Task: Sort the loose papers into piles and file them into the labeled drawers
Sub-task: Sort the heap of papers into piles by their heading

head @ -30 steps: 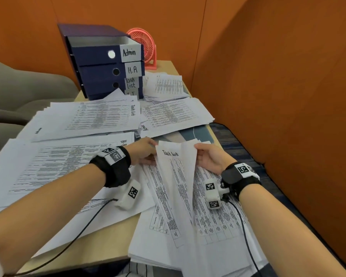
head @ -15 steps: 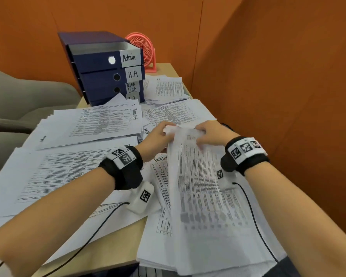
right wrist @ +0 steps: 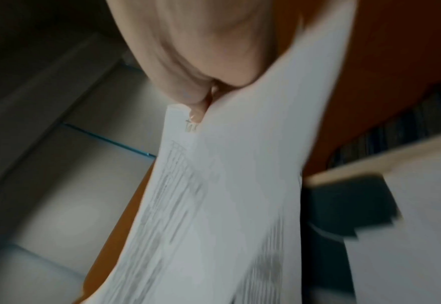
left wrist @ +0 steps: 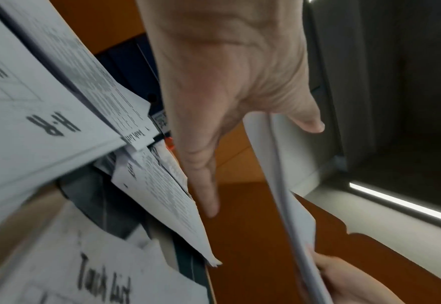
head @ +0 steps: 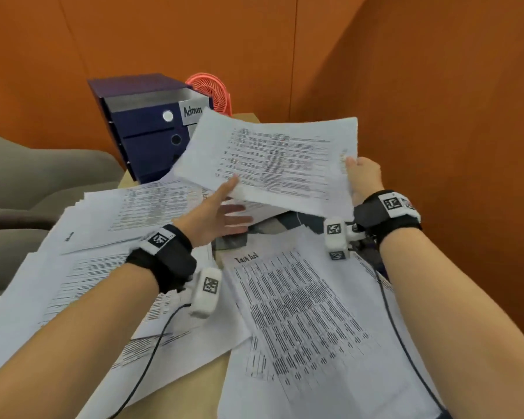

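I hold a sheaf of printed sheets (head: 273, 158) in the air in front of the dark blue drawer unit (head: 146, 137). My right hand (head: 362, 173) pinches its right edge, thumb on top. My left hand (head: 224, 204) is at the near left edge, thumb on the paper, fingers straight underneath. The left wrist view shows the sheaf (left wrist: 292, 216) edge-on between thumb and straight fingers of the left hand (left wrist: 227, 82). In the right wrist view, my right hand (right wrist: 201, 61) grips the blurred sheaf (right wrist: 227, 195). The top drawer, labelled "Admin" (head: 193, 110), is pulled out a little.
A "Task List" sheet (head: 300, 313) tops the near pile. More paper piles (head: 127, 213) cover the table's left side, one headed "H.R" (left wrist: 50, 125). A pink fan (head: 212, 92) stands behind the drawers. A grey chair (head: 43, 176) is at left, orange partitions behind and right.
Both hands have lifted the sheaf off the near pile and carried it up and away toward the drawers. The "Task List" sheet beneath is now uncovered.
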